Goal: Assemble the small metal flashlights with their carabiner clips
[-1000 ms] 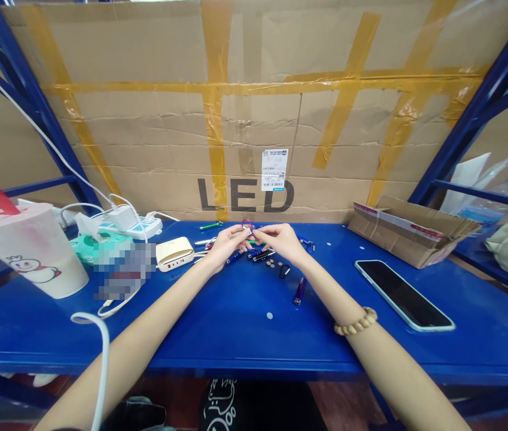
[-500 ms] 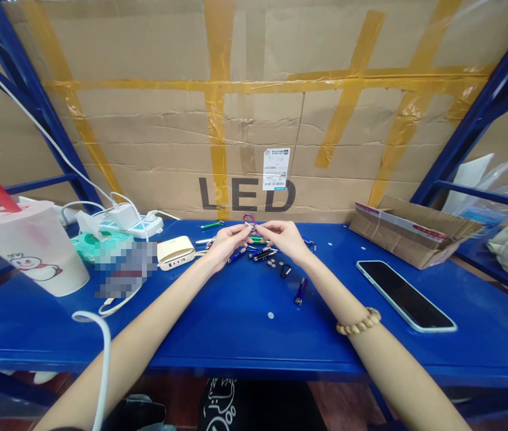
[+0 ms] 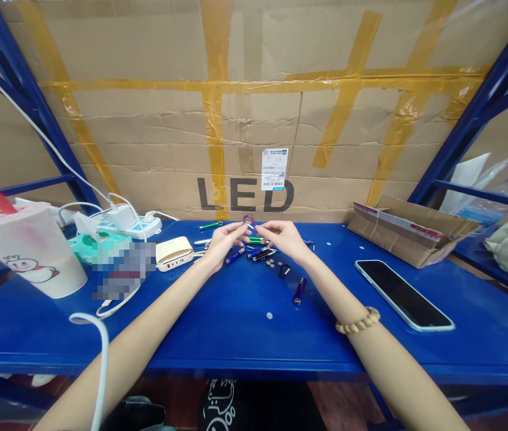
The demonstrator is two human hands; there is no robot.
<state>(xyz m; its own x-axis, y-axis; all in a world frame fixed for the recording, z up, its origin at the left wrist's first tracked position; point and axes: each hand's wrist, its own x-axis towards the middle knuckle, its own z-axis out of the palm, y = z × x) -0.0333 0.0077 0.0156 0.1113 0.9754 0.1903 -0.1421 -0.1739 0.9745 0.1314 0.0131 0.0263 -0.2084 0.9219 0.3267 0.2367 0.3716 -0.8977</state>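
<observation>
A purple carabiner [image 3: 249, 218] stands up between my two hands, over the far middle of the blue table. My left hand [image 3: 225, 244] pinches its left side with thumb and forefinger. My right hand [image 3: 286, 238] has its thumb and forefinger closed at the right side. Some small silvery part shows between the fingertips, too small to name. Beneath and around the hands lie several small metal tubes like mini flashlights, among them a blue one [image 3: 236, 256], a black one [image 3: 264, 254] and a green one [image 3: 211, 225]. Closer lie a dark blue tube [image 3: 300, 291] and a black clip [image 3: 285, 271].
Small round discs [image 3: 270, 263] lie near the tubes. Left stand a cup [image 3: 51, 263], a cream power bank [image 3: 174, 254], a green wipes pack [image 3: 96, 244] and a power strip [image 3: 146, 226] with cables. Right are a phone [image 3: 404, 294] and an open cardboard box [image 3: 410, 233]. Taped cardboard [image 3: 168, 137] closes the back.
The fingertips have drawn slightly apart around the carabiner, and more of its purple loop shows. The view has shifted a little; things on the table lie as before.
</observation>
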